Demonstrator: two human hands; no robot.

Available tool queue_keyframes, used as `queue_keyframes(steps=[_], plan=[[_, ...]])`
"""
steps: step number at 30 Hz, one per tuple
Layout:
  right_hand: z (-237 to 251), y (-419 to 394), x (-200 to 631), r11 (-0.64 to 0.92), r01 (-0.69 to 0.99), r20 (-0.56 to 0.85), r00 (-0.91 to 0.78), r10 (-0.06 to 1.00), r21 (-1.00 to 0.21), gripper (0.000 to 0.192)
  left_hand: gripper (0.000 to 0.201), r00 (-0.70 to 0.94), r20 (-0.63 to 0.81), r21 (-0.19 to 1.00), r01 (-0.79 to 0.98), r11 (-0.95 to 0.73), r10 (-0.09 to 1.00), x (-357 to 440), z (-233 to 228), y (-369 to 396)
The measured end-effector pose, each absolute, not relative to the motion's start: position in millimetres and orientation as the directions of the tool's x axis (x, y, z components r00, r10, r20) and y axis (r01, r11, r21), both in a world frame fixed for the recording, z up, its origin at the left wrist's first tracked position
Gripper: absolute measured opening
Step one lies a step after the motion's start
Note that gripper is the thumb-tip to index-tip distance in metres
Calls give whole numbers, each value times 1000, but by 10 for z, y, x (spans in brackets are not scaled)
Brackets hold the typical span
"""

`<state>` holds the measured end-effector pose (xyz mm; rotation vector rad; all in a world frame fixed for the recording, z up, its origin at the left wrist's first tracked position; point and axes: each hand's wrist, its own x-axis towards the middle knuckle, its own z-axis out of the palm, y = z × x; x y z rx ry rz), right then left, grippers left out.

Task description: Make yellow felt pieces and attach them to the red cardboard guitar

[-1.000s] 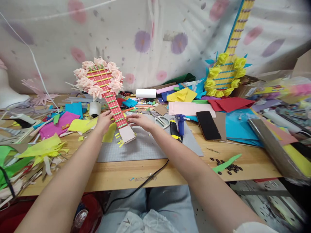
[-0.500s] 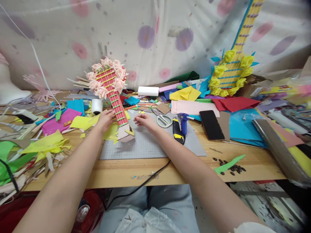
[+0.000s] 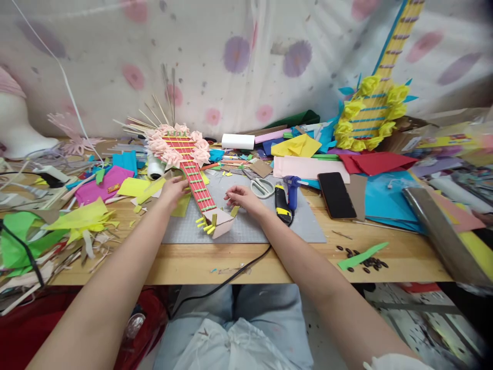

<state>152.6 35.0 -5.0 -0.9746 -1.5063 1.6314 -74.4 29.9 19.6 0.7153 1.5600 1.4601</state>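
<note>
Both bare arms stretched forward, forearms angling in toward each other. Left hand [image 3: 174, 188] is palm down, fingers loosely curled. Right hand [image 3: 242, 198] sits just beside it, fingertips pinched together, wrist slightly bent.

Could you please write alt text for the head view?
Two bare hands, left hand and right hand, rest on a red paper guitar with pink flowers, lying on a grey mat amid paper scraps; scissors and a glue gun lie right.
</note>
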Motion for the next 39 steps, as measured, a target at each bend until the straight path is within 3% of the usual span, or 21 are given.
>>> queue_keyframes(steps=[3, 6, 10, 13, 15, 17, 19, 21, 24, 27, 32, 39], plan=[[-51, 397, 1597, -79, 4, -72, -469, 880, -997, 18, 33, -650, 65, 989, 145, 40, 757, -781, 281, 327], [-43, 431, 1717, -67, 40, -78, -497, 864, -997, 20, 30, -518, 256, 954, 272, -127, 816, -719, 449, 308], [-25, 410, 1876, -69, 87, -105, -532, 840, -994, 23, 23, -154, 189, 930, 345, -126, 970, -490, 697, 188], [-33, 380, 1951, -95, 103, -136, -537, 833, -990, 16, 26, 125, 116, 867, 472, -162, 985, -463, 774, 109], [-50, 370, 1975, -114, 102, -151, -521, 840, -988, 13, 31, 285, 126, 726, 626, -284, 950, -567, 764, 102], [-66, 369, 1978, -134, 87, -160, -504, 849, -987, 12, 41, 405, 148, 504, 754, -421, 902, -706, 726, 132], [-74, 370, 1966, -151, 74, -167, -491, 855, -986, 12, 52, 509, 132, 308, 794, -523, 850, -793, 683, 182], [-73, 365, 1947, -155, 75, -172, -477, 862, -985, 12, 54, 620, 79, 209, 755, -621, 780, -777, 642, 238], [-64, 344, 1936, -148, 73, -165, -452, 877, -986, 10, 42, 735, -11, 190, 667, -720, 678, -614, 587, 319], [-59, 321, 1961, -156, 51, -162, -445, 881, -986, 9, 25, 762, -69, 194, 644, -740, 644, -496, 558, 395], [-53, 318, 2002, -178, 17, -166, -471, 867, -984, 10, 13, 732, 36, 255, 652, -714, 680, -616, 667, 513], [-70, 343, 1973, -155, 42, -156, -487, 860, -987, 11, 21, 613, 113, 278, 736, -617, 782, -718, 836, 678]])
